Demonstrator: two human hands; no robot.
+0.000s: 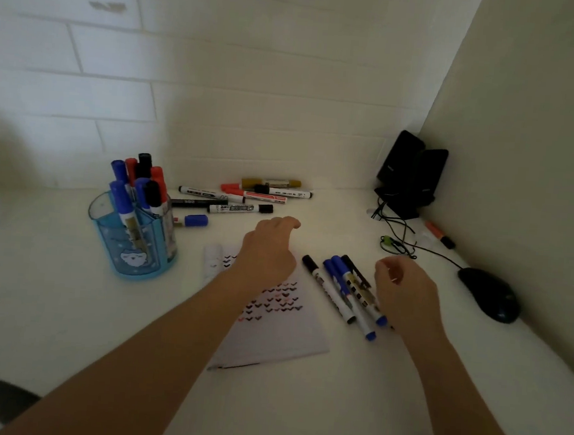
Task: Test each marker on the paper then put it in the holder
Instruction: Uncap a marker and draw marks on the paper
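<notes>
Reaching over the paper (269,332), the left hand (269,250) hangs palm-down with fingers loosely spread and nothing in it, aimed toward the far pile of loose markers (246,195) that lies by the wall, probably because those are waiting to be tried. The right hand (406,292) is curled just beside the near cluster of four markers (341,290), which lies to the right of the paper; whether its fingers actually pinch anything I cannot tell, since they fold inward and hide the tips. The paper sits between the arms, rows of small dark and red check marks across its middle, so scribbling needs only a short move from either pile. The blue holder (133,236) stands to the left, already crowded with upright blue, red and black capped markers, within easy reach of the left arm. A computer mouse (489,295) and black speakers (409,175) keep to the right edge, well apart from the work.
</notes>
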